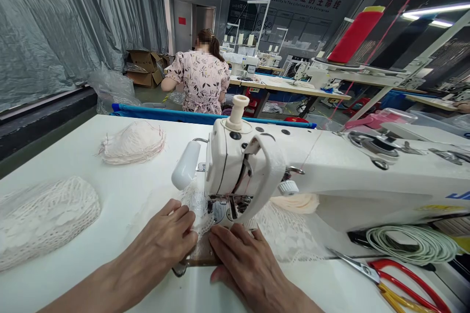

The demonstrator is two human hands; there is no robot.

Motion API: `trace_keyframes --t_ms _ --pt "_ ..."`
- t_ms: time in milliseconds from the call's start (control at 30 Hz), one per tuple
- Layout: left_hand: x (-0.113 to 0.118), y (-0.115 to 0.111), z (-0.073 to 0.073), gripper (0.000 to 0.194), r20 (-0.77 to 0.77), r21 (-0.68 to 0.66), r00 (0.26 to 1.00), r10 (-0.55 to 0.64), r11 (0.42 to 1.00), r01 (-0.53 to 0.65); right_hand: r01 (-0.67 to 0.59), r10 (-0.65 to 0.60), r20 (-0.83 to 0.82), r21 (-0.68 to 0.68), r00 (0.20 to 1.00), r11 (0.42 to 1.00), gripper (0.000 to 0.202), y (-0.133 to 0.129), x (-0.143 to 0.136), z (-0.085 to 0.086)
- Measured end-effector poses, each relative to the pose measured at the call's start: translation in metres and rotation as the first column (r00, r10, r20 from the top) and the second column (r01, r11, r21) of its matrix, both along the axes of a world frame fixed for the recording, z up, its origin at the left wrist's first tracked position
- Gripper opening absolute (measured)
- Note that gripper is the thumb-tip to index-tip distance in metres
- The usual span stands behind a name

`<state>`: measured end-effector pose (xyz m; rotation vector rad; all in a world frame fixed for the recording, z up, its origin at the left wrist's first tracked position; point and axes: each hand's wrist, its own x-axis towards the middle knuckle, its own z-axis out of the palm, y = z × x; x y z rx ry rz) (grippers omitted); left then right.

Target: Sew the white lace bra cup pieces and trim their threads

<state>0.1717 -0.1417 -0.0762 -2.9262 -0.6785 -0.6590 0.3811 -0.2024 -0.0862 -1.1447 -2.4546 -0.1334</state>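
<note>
White lace fabric [198, 200] lies under the needle end of a white sewing machine [223, 161]. My left hand [165, 230] is closed on its edge, left of the presser foot, with curled fingers. Just in front of the foot, my right hand [246, 259] pinches and presses the lace against the machine bed, its thumb set apart below. The fingertips partly cover the fabric there. More lace [286, 234] spreads out to the right of the needle, beside a cream-coloured piece [299, 203] under the machine arm.
Stacked lace pieces [47, 220] and a pile of white cups [134, 142] lie on the left. Scissors [370, 271] with red and yellow handles and a coiled pale cord [414, 244] are at right. A red thread cone [356, 34] stands behind. Another person [205, 78] sits ahead.
</note>
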Motion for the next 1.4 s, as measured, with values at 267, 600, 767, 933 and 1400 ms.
trace_keyframes --t_ms 267,600,767,933,1400 --pt "0.003 0.000 -0.004 0.024 0.039 -0.067 0.995 -0.087 0.994 0.089 0.004 -0.004 -0.008 0.000 1.000 1.000 0.045 -0.001 0.001 0.001" --pt "0.008 -0.003 -0.019 0.031 -0.043 0.037 0.999 0.021 0.999 -0.019 0.006 -0.007 0.014 0.047 1.000 0.999 0.043 -0.002 0.002 0.002" --pt "0.008 -0.006 -0.025 0.026 -0.066 0.059 0.997 0.045 0.997 -0.041 0.031 -0.033 0.029 0.061 0.999 0.998 0.044 -0.002 0.002 0.002" --pt "0.010 -0.004 -0.027 0.021 0.024 0.125 1.000 0.016 0.992 -0.019 0.031 -0.032 0.007 0.102 0.999 0.994 0.047 0.000 0.001 -0.004" --pt "0.011 0.010 -0.016 0.019 0.123 -0.054 0.991 0.061 0.997 -0.054 0.090 -0.085 -0.040 0.145 0.996 0.985 0.057 0.004 -0.004 -0.009"
